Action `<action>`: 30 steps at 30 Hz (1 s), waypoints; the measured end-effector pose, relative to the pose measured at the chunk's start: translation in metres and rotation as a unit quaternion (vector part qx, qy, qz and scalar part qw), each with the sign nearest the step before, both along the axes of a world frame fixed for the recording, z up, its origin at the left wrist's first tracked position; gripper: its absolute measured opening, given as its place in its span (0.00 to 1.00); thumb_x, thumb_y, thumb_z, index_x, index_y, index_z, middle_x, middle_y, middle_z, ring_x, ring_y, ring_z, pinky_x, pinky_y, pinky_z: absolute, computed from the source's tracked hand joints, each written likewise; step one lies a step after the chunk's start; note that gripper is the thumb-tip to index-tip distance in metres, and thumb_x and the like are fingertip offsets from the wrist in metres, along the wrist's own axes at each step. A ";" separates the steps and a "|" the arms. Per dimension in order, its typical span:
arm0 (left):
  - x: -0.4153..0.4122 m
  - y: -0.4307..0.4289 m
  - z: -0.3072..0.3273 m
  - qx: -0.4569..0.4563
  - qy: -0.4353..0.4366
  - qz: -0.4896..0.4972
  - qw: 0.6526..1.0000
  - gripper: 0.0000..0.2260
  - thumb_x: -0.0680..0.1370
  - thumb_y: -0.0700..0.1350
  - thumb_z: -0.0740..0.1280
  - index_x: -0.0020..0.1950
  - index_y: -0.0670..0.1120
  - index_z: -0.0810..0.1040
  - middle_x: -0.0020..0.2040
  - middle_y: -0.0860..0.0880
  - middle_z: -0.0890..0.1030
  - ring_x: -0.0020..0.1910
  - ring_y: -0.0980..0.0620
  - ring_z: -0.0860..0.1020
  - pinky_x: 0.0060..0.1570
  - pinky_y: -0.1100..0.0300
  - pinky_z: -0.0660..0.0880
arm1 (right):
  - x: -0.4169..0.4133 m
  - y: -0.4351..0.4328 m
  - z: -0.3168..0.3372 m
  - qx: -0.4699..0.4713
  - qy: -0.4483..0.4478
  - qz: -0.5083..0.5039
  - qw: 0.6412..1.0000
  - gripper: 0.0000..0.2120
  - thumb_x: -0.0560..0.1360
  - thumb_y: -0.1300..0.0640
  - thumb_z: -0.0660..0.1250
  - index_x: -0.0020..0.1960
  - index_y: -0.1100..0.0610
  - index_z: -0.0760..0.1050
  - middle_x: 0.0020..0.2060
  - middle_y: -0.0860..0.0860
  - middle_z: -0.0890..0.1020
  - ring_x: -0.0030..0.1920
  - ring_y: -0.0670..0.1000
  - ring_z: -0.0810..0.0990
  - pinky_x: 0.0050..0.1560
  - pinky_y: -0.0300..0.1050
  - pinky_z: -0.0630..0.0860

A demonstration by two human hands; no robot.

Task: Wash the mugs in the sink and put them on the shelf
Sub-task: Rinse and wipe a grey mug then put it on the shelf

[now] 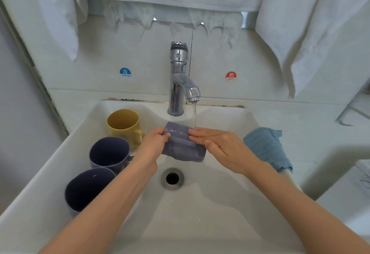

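A matte grey-purple cylindrical mug (183,150) lies on its side in the air above the basin of a white ceramic sink (200,217), its mouth turned towards 5 o'clock. The left hand (153,146) grips its closed end from 9 o'clock with curled fingers. The right hand (219,148) lies against it from 3 o'clock with straight fingers, so the hands are apart with the mug between them. A thin stream of water (194,113) from the chrome single-lever tap (177,85) at 12 o'clock lands by the right fingertips on the mug's upper edge. The round metal drain (172,178) sits at 6 o'clock.

The sink also holds three upright mugs along its left slope: a yellow mug (124,125) at 10 o'clock, a dark purple mug (109,153) at 9 o'clock and a dark navy mug (88,188) at 8 o'clock. A light blue knitted cloth (266,147) drapes over the rim at 3 o'clock.
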State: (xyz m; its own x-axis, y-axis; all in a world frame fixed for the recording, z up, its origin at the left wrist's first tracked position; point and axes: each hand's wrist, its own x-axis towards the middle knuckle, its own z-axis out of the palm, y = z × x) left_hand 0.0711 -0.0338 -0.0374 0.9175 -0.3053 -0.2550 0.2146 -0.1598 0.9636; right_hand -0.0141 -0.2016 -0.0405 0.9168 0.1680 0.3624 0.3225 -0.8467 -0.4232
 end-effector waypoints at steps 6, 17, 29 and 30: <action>0.007 0.000 -0.006 -0.013 0.044 0.005 0.999 0.14 0.80 0.38 0.57 0.65 0.41 0.72 0.62 0.42 0.76 0.61 0.43 0.73 0.65 0.48 0.69 | -0.001 -0.013 0.003 -0.014 -0.016 -0.041 0.999 0.26 0.75 0.50 0.47 0.63 0.56 0.76 0.62 0.44 0.75 0.64 0.39 0.69 0.68 0.30 0.60; 0.006 -0.002 -0.006 -0.037 0.093 0.015 0.995 0.14 0.81 0.37 0.55 0.65 0.39 0.71 0.55 0.41 0.77 0.53 0.44 0.75 0.46 0.55 0.74 | 0.000 -0.011 0.002 -0.065 -0.048 -0.092 0.992 0.26 0.75 0.51 0.47 0.61 0.59 0.77 0.62 0.51 0.77 0.64 0.47 0.73 0.65 0.25 0.56; 0.005 0.001 -0.003 -0.063 0.100 0.039 0.992 0.11 0.81 0.37 0.55 0.60 0.39 0.72 0.53 0.42 0.76 0.53 0.44 0.75 0.42 0.56 0.73 | -0.002 -0.002 -0.001 -0.124 -0.062 -0.033 0.990 0.20 0.76 0.57 0.53 0.58 0.62 0.79 0.59 0.54 0.80 0.61 0.52 0.77 0.63 0.40 0.68; 0.004 0.001 -0.001 -0.062 0.101 0.042 0.992 0.12 0.81 0.36 0.55 0.62 0.38 0.72 0.54 0.43 0.76 0.53 0.44 0.74 0.43 0.55 0.73 | -0.002 -0.001 -0.002 -0.132 -0.061 -0.018 0.989 0.20 0.76 0.57 0.53 0.57 0.62 0.79 0.59 0.54 0.80 0.62 0.51 0.76 0.62 0.42 0.69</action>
State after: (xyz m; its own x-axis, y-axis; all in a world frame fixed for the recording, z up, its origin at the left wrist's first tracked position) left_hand 0.0756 -0.0325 -0.0388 0.8747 -0.2714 -0.4016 0.4132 -0.0158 0.9105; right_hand -0.0163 -0.2024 -0.0423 0.8760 0.2401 0.4182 0.3258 -0.9341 -0.1461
